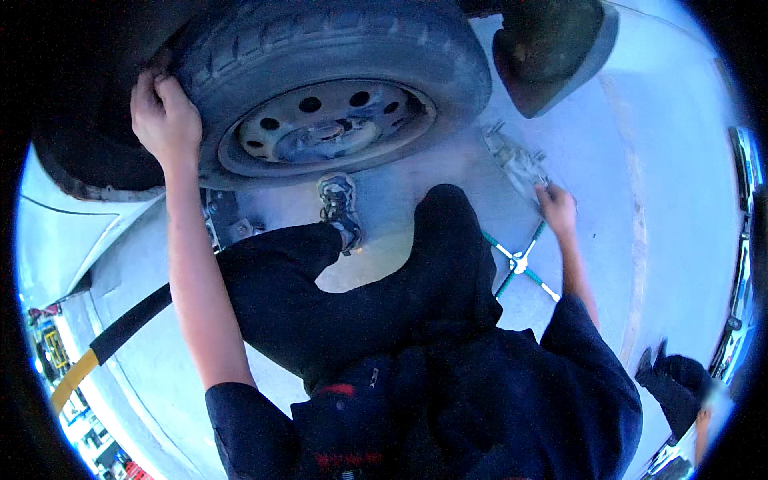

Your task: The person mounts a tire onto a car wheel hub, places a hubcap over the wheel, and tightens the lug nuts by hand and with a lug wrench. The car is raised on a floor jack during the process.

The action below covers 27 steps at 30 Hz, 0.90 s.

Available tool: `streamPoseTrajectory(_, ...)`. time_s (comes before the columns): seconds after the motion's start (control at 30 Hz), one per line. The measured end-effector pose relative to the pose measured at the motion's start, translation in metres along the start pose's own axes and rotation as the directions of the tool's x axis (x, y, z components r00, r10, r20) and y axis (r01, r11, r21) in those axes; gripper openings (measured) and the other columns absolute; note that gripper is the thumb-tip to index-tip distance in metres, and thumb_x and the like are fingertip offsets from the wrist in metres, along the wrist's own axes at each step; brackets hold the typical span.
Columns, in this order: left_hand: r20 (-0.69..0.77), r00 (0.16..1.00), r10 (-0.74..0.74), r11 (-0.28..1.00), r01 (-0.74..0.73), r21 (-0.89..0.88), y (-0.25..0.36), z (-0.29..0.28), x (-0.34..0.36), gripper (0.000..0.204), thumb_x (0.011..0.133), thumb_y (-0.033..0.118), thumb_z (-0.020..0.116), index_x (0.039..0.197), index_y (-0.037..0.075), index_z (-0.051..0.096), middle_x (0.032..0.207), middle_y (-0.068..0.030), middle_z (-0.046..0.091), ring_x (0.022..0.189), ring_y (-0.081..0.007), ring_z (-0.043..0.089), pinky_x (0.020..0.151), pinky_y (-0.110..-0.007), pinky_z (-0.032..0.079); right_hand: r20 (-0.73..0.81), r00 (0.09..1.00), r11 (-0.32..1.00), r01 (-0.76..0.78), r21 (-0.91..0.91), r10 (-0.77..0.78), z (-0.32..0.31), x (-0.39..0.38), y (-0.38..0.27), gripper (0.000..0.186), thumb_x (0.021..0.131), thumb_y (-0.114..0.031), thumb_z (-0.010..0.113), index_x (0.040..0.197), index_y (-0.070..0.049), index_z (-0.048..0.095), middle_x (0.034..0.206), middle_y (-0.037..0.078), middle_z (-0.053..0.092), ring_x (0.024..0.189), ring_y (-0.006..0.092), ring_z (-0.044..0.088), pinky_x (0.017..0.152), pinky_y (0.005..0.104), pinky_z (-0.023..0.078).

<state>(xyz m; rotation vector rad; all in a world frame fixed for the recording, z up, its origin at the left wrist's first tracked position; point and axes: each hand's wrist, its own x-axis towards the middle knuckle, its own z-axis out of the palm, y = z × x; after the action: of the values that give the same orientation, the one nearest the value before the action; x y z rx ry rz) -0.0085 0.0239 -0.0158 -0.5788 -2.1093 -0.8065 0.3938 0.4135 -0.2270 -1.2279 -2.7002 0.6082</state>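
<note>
A car tire (324, 72) on a grey steel wheel (268, 142) fills the upper middle, under the dark wheel arch. My left hand (166, 120) is at the tire's left side, its fingers curled against the tread. Lower right, my right hand (558, 210) is closed at the near end of a silvery, irregular piece (516, 160) low over the floor; its blur keeps me from telling its kind. Just below that hand, a four-way lug wrench (518, 262) with green arms lies on the floor, partly behind my knee.
My shoe (338, 200) stands below the wheel. A dark part (552, 52) hangs at the upper right. Dark metal equipment (228, 220) sits under the car, left of my shoe. A black and yellow strip (120, 332) crosses at left. Another person (680, 388) is at the lower right.
</note>
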Motion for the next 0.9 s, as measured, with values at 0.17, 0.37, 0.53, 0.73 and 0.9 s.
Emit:
streamPoseTrajectory(0.17, -0.085, 0.994, 0.074, 0.997, -0.076, -0.015, -0.006, 0.005, 0.0, 0.029, 0.082, 0.023, 0.045, 0.093, -0.001, 0.059, 0.09, -0.0208, 0.059, 0.085, -0.0379, 0.056, 0.074, -0.042, 0.043, 0.022, 0.999, 0.917, 0.024, 0.397, -0.036, -0.131, -0.064, -0.012, 0.038, 0.08, -0.028, 0.063, 0.058, -0.001, 0.048, 0.05, 0.0, 0.038, 0.049, 0.0095, 0.037, 0.046, 0.03, 0.029)
streamPoseTrajectory(0.37, -0.033, 0.996, 0.079, 0.997, -0.079, 0.014, -0.003, 0.005, 0.004, 0.035, 0.083, 0.028, 0.045, 0.093, -0.003, 0.059, 0.091, -0.025, 0.058, 0.086, -0.0403, 0.055, 0.076, -0.045, 0.042, -0.155, 0.967, 0.607, 0.246, 0.756, -0.2, -0.176, -0.133, -0.016, 0.033, 0.078, -0.028, 0.064, 0.062, -0.003, 0.05, 0.056, 0.001, 0.04, 0.053, 0.0111, 0.038, 0.05, 0.0276, 0.03)
streamPoseTrajectory(0.53, -0.108, 0.991, 0.082, 0.992, -0.071, 0.101, -0.009, 0.006, 0.003, 0.031, 0.083, 0.027, 0.05, 0.091, 0.0, 0.06, 0.089, -0.0217, 0.06, 0.085, -0.0395, 0.054, 0.077, -0.045, 0.042, -0.353, 0.899, 0.337, 0.427, 0.839, -0.259, -0.186, -0.122, 0.022, 0.032, 0.083, -0.032, 0.061, 0.075, -0.001, 0.055, 0.06, 0.0, 0.04, 0.053, 0.0102, 0.034, 0.048, 0.027, 0.026)
streamPoseTrajectory(0.73, -0.122, 0.976, 0.181, 0.879, -0.216, -0.425, 0.108, -0.045, -0.034, 0.015, 0.084, 0.014, 0.057, 0.093, 0.002, 0.062, 0.086, -0.0093, 0.063, 0.079, -0.0158, 0.059, 0.073, -0.028, 0.046, -0.463, 0.878, 0.25, 0.478, 0.842, -0.119, -0.18, -0.111, 0.07, 0.03, 0.087, -0.031, 0.056, 0.086, -0.001, 0.055, 0.064, 0.001, 0.046, 0.053, 0.0086, 0.036, 0.046, 0.0248, 0.028)
streamPoseTrajectory(0.9, 0.414, 0.696, 0.587, 0.556, 0.026, -0.831, 0.167, -0.033, -0.099, 0.058, 0.091, 0.052, 0.035, 0.116, 0.003, 0.053, 0.109, -0.0169, 0.056, 0.103, -0.0316, 0.052, 0.09, -0.038, 0.041, -0.098, 0.873, -0.247, -0.026, 0.969, -0.477, -0.184, -0.1, 0.013, 0.019, 0.084, -0.02, 0.054, 0.073, -0.007, 0.045, 0.059, -0.003, 0.034, 0.048, 0.0078, 0.031, 0.041, 0.0222, 0.027)
